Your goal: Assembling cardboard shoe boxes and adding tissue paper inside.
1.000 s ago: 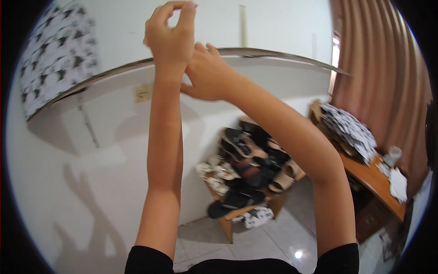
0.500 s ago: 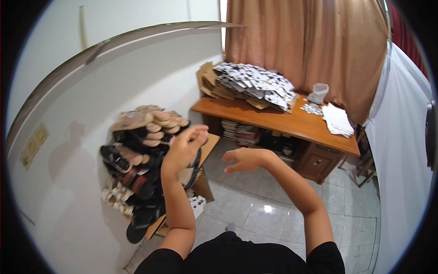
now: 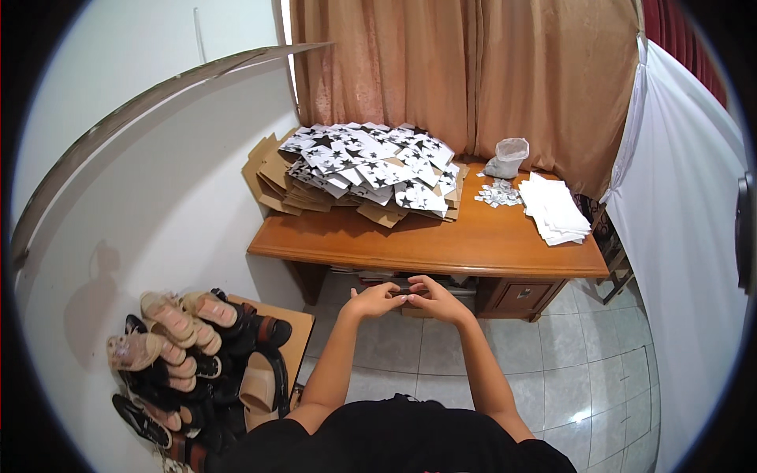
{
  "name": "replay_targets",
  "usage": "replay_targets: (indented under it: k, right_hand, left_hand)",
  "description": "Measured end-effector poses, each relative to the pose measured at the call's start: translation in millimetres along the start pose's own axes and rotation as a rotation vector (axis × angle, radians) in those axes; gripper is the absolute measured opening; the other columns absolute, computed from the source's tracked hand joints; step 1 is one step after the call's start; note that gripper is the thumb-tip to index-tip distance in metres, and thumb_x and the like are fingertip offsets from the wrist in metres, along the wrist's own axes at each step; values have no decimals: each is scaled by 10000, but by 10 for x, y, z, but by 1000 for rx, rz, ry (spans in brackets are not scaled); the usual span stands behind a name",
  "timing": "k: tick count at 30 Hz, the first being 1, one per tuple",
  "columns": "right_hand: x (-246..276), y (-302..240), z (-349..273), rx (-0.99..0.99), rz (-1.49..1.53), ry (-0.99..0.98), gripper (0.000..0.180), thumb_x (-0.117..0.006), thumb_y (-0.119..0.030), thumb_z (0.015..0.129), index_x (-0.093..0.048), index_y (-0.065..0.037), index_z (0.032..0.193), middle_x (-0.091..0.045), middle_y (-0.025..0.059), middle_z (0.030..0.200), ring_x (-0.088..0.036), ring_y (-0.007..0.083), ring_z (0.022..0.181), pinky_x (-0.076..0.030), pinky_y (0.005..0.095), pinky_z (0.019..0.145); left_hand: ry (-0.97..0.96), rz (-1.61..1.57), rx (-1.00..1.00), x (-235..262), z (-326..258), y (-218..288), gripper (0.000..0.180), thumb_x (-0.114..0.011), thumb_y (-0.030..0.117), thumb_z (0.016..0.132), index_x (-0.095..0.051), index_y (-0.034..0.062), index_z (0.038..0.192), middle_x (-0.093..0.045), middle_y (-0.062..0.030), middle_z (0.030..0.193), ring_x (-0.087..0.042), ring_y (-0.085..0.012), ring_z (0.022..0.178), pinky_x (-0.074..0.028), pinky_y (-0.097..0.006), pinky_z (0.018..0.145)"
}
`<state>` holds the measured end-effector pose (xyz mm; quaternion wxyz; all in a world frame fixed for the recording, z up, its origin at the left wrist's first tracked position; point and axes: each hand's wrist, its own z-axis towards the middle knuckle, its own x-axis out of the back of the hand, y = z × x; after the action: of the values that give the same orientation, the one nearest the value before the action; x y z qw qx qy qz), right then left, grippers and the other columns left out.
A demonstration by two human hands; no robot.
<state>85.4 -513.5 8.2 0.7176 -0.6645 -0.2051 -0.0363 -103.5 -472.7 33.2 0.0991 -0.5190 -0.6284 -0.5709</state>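
My left hand (image 3: 374, 302) and my right hand (image 3: 438, 301) are raised in front of my body, fingertips nearly meeting. The fingers of both are loosely bent and apart, and nothing shows between them. Just beyond them lies the front edge of a wooden desk (image 3: 339, 243). On its left part is a heap of folded white boxes with black stars (image 3: 371, 169), with brown cardboard (image 3: 268, 175) showing at the sides. Farther right lie a translucent plastic bag (image 3: 509, 158), small silvery packets (image 3: 498, 193) and a stack of white sheets (image 3: 553, 211).
At the lower left, many black and beige sandals (image 3: 173, 331) are piled on a low wooden table (image 3: 296, 325) against the wall. Brown curtains (image 3: 386, 71) hang behind the desk. A white cloth (image 3: 674, 197) hangs at the right. The floor (image 3: 505, 347) is grey tile.
My view has turned left toward the desk, so the sandals now sit lower left. Both hands have come together in front of the desk; the left has moved away from the sandals.
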Motion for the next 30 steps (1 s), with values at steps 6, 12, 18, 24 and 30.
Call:
replay_targets:
  k: [6, 12, 18, 24, 30]
  right_hand:
    - [473, 680, 860, -31, 30, 93, 529, -619, -286, 820, -416, -36, 1240, -512, 159, 1150, -555, 197, 896, -465, 315, 767]
    - [1120, 1020, 1687, -33, 58, 59, 474, -609, -201, 834, -414, -30, 1231, -512, 120, 1113, -564, 183, 885, -466, 281, 737]
    - [1469, 1228, 2265, 26, 38, -36, 423, -596, -177, 834, -445, -26, 1198, -531, 130, 1097, -572, 192, 881, -475, 299, 741]
    - [1714, 1690, 2533, 50, 51, -57, 426, -606, -209, 826, -462, -34, 1186, -555, 148, 1056, -590, 201, 818, -477, 307, 713]
    - [1948, 1672, 2751, 34, 177, 136, 370, -585, -89, 829, -462, -27, 1172, -534, 108, 1062, -565, 159, 862, -467, 280, 731]
  left_hand:
    - [204, -494, -132, 177, 1596, -226, 575, -640, 341, 801, -457, -27, 1204, -555, -168, 1100, -532, -226, 1029, -425, -268, 833]
    - [326, -1176, 100, 678, 3062, -335, 677, -604, 474, 788, -345, 120, 1303, -406, -124, 1298, -398, -312, 1186, -300, -514, 948]
    - [632, -1462, 244, 1024, 4144, -696, 676, -597, 445, 807, -324, 92, 1314, -456, -128, 1229, -472, -319, 1120, -397, -466, 867]
    - [1235, -1566, 3, 1098, 4240, -241, 336, -524, 148, 872, -400, 5, 1149, -517, -116, 1046, -582, -206, 881, -541, -300, 602]
    - [1058, -1405, -337, 1215, 3716, -121, 240, -467, 145, 909, -420, 18, 1108, -542, -100, 1008, -590, -180, 818, -552, -313, 625]
